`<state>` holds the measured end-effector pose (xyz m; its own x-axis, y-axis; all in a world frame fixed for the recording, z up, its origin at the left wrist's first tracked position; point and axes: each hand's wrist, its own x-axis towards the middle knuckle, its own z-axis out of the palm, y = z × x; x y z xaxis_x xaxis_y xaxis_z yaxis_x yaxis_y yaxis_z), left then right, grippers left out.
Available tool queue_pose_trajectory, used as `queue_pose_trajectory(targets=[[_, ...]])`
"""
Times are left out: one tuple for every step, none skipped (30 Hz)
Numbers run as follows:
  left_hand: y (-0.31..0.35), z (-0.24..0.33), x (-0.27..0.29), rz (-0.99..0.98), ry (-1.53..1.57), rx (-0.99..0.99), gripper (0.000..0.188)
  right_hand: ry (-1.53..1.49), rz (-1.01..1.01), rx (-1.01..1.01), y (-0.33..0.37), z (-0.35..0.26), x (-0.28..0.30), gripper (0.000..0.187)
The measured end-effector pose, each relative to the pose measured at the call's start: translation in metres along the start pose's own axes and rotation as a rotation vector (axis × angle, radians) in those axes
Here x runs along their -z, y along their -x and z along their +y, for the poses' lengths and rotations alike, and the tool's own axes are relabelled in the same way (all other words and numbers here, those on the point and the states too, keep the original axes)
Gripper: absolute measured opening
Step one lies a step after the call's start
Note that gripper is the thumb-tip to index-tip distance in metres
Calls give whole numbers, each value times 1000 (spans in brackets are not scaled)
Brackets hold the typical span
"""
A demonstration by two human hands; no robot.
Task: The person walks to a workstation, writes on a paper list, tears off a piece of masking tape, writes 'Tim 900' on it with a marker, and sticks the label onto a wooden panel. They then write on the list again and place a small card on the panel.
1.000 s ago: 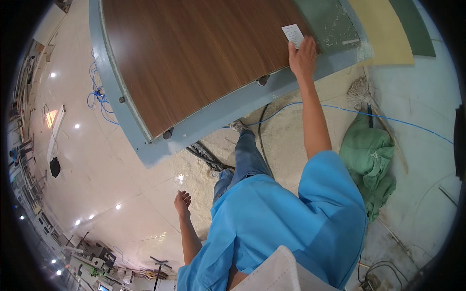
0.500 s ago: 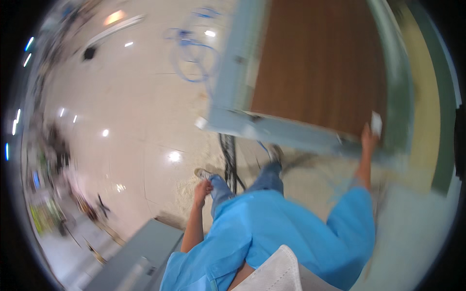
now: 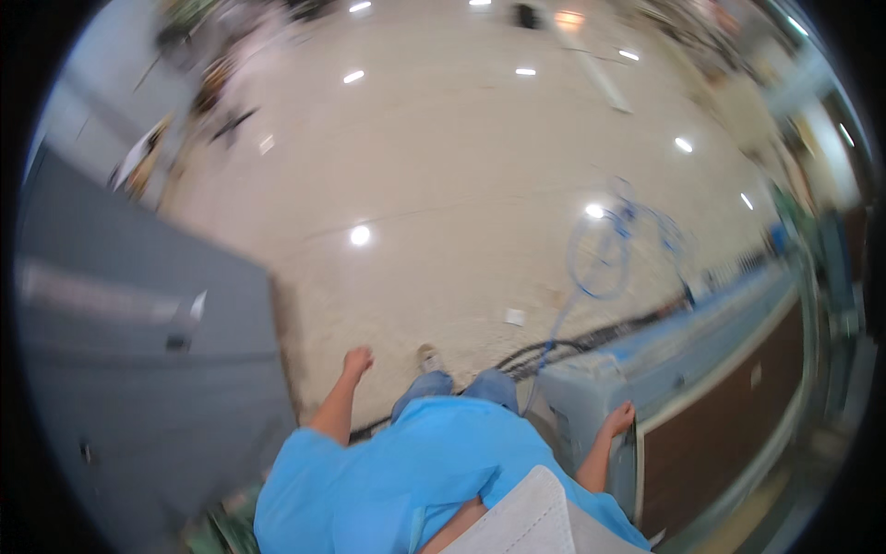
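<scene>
My left hand (image 3: 359, 358) hangs forward of my left side over the floor, fingers curled in, with nothing visible in them. My right hand (image 3: 620, 419), also loosely closed and somewhat blurred, is beside the corner of a blue-grey machine table (image 3: 591, 392); whether it touches the edge I cannot tell. No object shows in it. Set in that table is a dark brown board (image 3: 715, 434), with a small pale piece (image 3: 756, 374) on its surface.
A tall grey cabinet (image 3: 148, 342) stands close on my left. Dark cables (image 3: 544, 349) run along the floor by the machine, and a blue hose (image 3: 604, 263) lies coiled ahead of them. A white square (image 3: 514, 317) lies on the shiny beige floor (image 3: 415, 185).
My view and body have turned left, so the machine moves to my right and the grey cabinet fills the left. My right hand has left the brown board and the white piece it was at.
</scene>
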<state>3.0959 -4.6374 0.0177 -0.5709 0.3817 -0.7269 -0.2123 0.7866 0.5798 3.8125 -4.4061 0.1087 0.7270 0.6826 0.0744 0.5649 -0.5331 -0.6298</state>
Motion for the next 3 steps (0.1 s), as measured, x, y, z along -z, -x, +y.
queue_pose_trajectory(targets=[[-9, 2, 12, 91, 38, -1, 28, -39, -145, 56, 3, -51, -29, 42], [-18, 7, 25, 87, 142, 31, 27, -123, -307, 113, 10, -103, -62, 41], [6, -17, 59, 182, 189, 49, 27, -114, -443, 144, 18, -151, -91, 40]])
